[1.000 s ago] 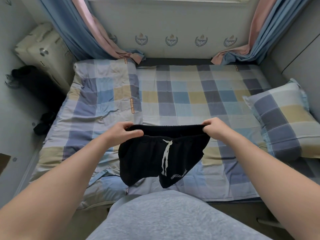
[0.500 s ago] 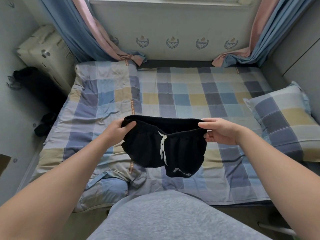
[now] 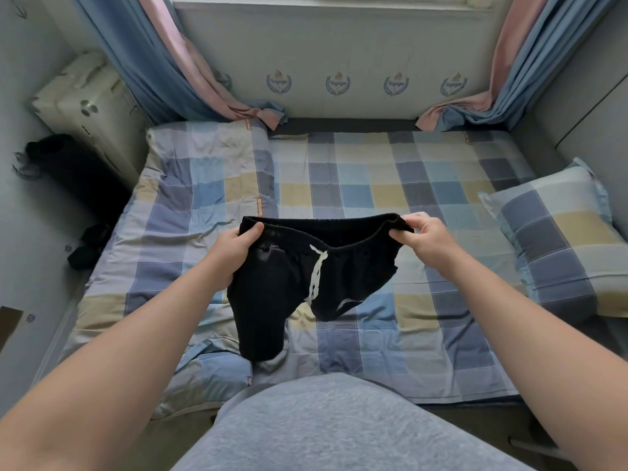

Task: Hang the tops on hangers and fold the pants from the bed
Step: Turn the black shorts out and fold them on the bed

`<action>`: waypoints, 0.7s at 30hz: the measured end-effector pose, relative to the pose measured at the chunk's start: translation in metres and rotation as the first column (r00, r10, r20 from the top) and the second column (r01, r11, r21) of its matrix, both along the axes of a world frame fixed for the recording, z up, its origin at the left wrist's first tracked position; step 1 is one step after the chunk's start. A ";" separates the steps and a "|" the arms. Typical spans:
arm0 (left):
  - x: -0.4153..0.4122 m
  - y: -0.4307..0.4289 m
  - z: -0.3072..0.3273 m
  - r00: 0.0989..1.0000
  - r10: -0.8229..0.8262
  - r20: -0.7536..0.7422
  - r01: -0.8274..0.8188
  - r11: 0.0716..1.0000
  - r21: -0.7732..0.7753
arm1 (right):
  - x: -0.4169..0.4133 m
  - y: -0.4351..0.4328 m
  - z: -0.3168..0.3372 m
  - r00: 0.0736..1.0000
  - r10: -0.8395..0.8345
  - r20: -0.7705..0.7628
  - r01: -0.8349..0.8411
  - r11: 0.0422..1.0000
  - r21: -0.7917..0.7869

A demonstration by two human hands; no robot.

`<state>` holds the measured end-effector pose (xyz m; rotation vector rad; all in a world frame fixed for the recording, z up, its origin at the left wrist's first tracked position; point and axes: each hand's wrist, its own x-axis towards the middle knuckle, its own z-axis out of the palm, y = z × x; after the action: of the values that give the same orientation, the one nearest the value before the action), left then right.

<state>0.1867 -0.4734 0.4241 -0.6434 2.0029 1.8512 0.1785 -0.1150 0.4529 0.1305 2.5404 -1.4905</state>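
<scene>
A pair of black shorts (image 3: 275, 294) with a white drawstring hangs above the checked bed (image 3: 390, 185), stretched out by its waistband. My left hand (image 3: 234, 249) grips the waistband's left end, thumb on top. My right hand (image 3: 424, 239) pinches the right end. The left leg of the shorts hangs lower and reaches the bedding near the front edge; the right leg carries small white lettering. No tops or hangers are in view.
A checked pillow (image 3: 557, 246) lies at the bed's right side. A folded checked quilt (image 3: 204, 185) covers the left part. Curtains (image 3: 190, 69) hang at both back corners. A cream suitcase (image 3: 91, 107) and dark items (image 3: 64, 164) stand left of the bed.
Both hands have carried the shorts forward over the bed and stretched the waistband wider. The shorts now hang more unfolded, with the left leg dropping down to the bedding.
</scene>
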 end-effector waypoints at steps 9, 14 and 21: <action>-0.003 0.048 0.019 0.912 0.282 0.296 -0.358 0.901 0.244 | 0.008 -0.039 0.005 0.968 -0.197 0.153 0.211 0.974 -0.080; 0.004 0.072 0.045 0.958 0.227 0.176 -0.276 0.899 0.340 | 0.018 -0.063 0.030 0.976 -0.098 0.192 0.153 0.944 -0.292; 0.028 0.097 0.071 0.979 -0.043 -0.200 0.114 0.927 0.357 | 0.027 -0.084 0.058 0.967 0.234 0.099 -0.190 0.923 -0.334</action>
<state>0.2145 -0.3760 0.4954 -0.2835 1.6844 2.2275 0.2050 -0.1991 0.5106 -0.0861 2.0940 -1.7157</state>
